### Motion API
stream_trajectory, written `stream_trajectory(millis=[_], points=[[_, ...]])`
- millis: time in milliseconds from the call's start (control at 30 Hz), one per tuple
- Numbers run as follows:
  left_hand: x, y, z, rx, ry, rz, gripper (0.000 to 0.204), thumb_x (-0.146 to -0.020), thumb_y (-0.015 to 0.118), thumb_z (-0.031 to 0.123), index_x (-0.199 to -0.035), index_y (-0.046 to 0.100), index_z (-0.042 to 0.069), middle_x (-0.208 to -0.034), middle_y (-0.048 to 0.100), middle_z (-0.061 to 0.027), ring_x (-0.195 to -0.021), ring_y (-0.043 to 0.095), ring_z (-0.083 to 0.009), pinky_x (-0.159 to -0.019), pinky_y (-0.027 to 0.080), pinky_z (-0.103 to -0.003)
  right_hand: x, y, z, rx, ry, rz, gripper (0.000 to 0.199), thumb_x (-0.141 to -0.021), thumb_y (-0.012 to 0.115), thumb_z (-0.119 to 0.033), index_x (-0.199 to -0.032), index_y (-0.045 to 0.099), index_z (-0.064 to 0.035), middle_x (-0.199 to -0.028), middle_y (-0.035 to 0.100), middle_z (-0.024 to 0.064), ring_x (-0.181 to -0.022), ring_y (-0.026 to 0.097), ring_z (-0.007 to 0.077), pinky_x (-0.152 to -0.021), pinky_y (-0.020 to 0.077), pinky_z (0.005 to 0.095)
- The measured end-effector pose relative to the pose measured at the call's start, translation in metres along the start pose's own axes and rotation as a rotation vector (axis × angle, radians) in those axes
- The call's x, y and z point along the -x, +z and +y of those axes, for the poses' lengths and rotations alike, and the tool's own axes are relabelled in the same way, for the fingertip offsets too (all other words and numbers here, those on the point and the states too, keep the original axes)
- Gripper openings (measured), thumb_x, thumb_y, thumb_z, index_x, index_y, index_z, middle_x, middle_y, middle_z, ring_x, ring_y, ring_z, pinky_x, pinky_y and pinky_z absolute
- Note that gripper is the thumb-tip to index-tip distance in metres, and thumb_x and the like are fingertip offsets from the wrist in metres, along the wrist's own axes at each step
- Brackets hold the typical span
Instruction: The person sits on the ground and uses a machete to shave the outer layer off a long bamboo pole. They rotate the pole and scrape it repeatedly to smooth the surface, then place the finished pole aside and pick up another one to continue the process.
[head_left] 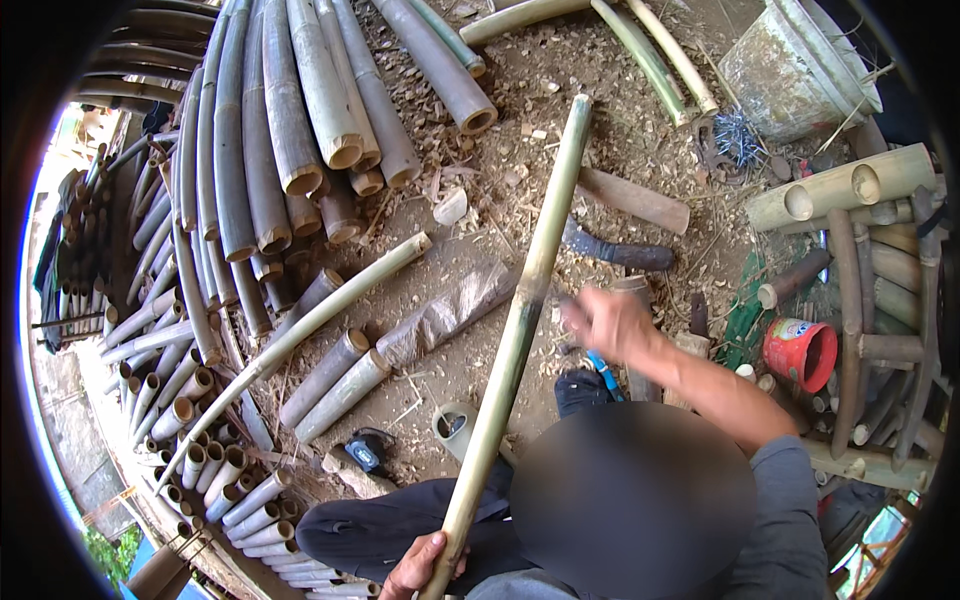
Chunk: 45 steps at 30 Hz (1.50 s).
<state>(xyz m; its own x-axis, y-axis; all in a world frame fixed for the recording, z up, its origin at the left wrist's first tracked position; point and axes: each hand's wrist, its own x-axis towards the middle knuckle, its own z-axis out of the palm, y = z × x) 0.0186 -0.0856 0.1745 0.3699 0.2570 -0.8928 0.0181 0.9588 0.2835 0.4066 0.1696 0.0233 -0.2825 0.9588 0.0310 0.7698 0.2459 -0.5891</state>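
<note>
A long green-yellow bamboo pole [510, 350] slants up and away from my lap. My left hand [415, 566] is wrapped round its near end. Beside the pole's middle, close to a dark node, is my right hand [612, 325], curled and blurred by motion. Something dark shows at its fingers, too smeared to name. Below that hand lies a thin blue tool or pen [604, 375]. A dark elongated thing [620, 252] lies just beyond it. Left of the pole, a black-and-blue tape measure [366, 452] rests near a short bamboo tube [454, 424].
Many bamboo poles [330, 110] are stacked at the left, and a thinner pole [310, 330] lies across the floor. Shavings cover the ground. A dirty white bucket [780, 70] stands at the far right, above a bamboo frame [850, 300] and a red container [800, 355].
</note>
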Motion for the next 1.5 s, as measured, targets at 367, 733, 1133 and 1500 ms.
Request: stream_trajectory(millis=[367, 733, 1133, 1500], points=[[-0.004, 0.002, 0.023, 0.039, 0.086, -0.027, 0.062, -0.096, 0.054, 0.054, -0.117, 0.052, -0.005, -0.087, 0.063, -0.0139, -0.066, 0.066, -0.0218, -0.059, 0.055, -0.032, 0.006, 0.001, -0.015, -0.077, -0.115, -0.160, 0.062, -0.101, 0.033, -0.063, -0.067, 0.047, -0.0132, -0.048, 0.042, -0.0020, -0.035, 0.036, 0.0096, -0.028, 0.0324, 0.0295], [-0.010, -0.004, 0.019, -0.008, 0.110, -0.088, 0.070, -0.097, 0.048, 0.059, -0.116, 0.055, -0.007, -0.083, 0.064, -0.0155, -0.064, 0.063, -0.0215, -0.062, 0.051, -0.030, 0.003, 0.004, -0.014, -0.093, -0.280, -0.101, 0.061, -0.101, 0.034, -0.061, -0.065, 0.044, -0.0137, -0.048, 0.042, -0.0014, -0.035, 0.035, 0.0108, -0.029, 0.0298, 0.0295], [-0.013, 0.004, 0.036, -0.004, 0.121, -0.023, 0.060, -0.103, 0.038, 0.051, -0.108, 0.057, -0.005, -0.078, 0.063, -0.0131, -0.070, 0.063, -0.0198, -0.066, 0.052, -0.030, -0.034, 0.007, 0.013, -0.140, 0.168, -0.084, 0.063, -0.102, 0.029, -0.062, -0.068, 0.046, -0.0114, -0.049, 0.043, -0.0009, -0.036, 0.037, 0.0083, -0.027, 0.0281, 0.0270], [-0.021, 0.010, 0.037, 0.116, 0.161, -0.122, 0.060, -0.096, 0.057, 0.052, -0.121, 0.049, -0.001, -0.085, 0.060, -0.0118, -0.063, 0.060, -0.0172, -0.058, 0.051, -0.028, -0.023, -0.013, -0.009, -0.127, 0.014, -0.263, 0.060, -0.100, 0.040, -0.061, -0.069, 0.053, -0.0116, -0.048, 0.045, 0.0015, -0.037, 0.042, 0.0137, -0.031, 0.0369, 0.0319]])
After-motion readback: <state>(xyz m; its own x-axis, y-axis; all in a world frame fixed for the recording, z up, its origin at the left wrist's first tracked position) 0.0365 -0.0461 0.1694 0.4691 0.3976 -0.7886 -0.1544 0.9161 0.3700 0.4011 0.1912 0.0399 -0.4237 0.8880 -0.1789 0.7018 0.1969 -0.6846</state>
